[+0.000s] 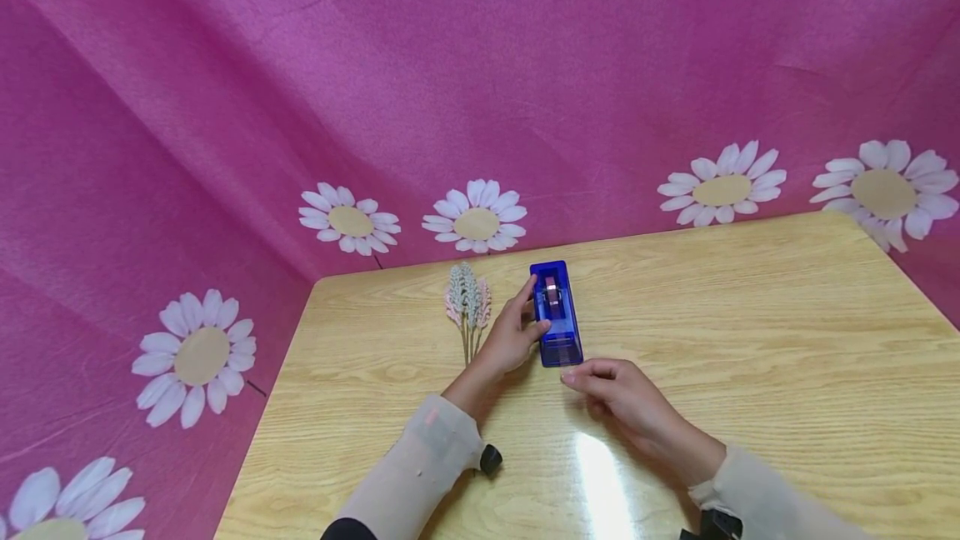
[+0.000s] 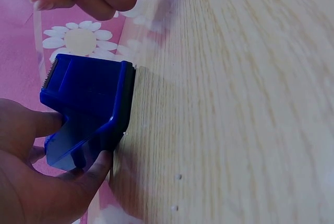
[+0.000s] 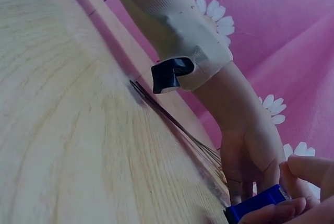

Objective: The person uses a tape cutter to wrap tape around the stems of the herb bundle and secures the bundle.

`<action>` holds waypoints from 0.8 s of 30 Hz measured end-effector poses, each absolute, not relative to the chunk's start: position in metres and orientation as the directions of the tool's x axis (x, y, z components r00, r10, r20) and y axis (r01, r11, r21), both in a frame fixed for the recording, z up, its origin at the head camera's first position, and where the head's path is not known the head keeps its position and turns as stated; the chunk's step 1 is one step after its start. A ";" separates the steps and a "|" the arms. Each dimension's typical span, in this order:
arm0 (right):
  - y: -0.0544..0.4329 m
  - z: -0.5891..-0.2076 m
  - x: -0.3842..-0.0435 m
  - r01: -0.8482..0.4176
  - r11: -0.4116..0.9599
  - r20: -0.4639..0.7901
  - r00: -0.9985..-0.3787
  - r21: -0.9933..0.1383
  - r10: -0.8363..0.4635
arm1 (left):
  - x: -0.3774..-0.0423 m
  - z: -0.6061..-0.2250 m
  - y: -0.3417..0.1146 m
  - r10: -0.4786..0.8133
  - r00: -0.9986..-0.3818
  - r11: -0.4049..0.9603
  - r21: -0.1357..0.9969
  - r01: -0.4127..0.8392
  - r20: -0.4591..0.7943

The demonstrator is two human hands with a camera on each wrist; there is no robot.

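Observation:
A blue tape dispenser [image 1: 567, 307] with a roll of tape [image 1: 552, 290] in it stands on the table. My left hand [image 1: 512, 342] grips it from the left side, thumb and fingers around the body. Beyond its near end, my right hand [image 1: 628, 400] pinches the end of the tape between thumb and index finger. The left wrist view shows a thin clear strip of tape [image 2: 37, 46] running from those fingers toward the toothed cutter [image 2: 50, 73]. In the right wrist view the dispenser [image 3: 257, 204] is partly hidden behind the right fingers [image 3: 313, 172].
Crocheted flower stems with grey and pink heads [image 1: 465, 294] lie left of the dispenser, partly behind the left wrist. Under everything is a wood-grain table [image 1: 750, 340]. A pink curtain with daisies [image 1: 480, 65] hangs along its back and left side.

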State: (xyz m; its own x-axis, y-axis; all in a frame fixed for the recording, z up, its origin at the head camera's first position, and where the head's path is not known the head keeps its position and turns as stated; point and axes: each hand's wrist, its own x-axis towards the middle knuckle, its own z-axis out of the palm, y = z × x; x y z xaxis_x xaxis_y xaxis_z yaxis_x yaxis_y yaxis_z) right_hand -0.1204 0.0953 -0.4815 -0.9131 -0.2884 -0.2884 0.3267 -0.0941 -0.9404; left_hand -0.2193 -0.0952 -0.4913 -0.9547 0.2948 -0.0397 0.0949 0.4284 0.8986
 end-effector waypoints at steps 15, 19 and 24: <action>0.096 -0.483 -0.110 0.317 -0.128 -0.263 -0.910 -0.940 -0.322 | -0.219 -0.490 -0.095 0.290 -0.956 0.438 0.894 0.090 -0.046; 0.096 -0.483 -0.108 0.320 -0.127 -0.265 -0.907 -0.939 -0.326 | -0.219 -0.490 -0.095 0.290 -0.956 0.445 0.890 0.097 -0.040; 0.095 -0.483 -0.104 0.324 -0.131 -0.264 -0.903 -0.937 -0.339 | -0.219 -0.490 -0.095 0.292 -0.956 0.446 0.889 0.103 -0.036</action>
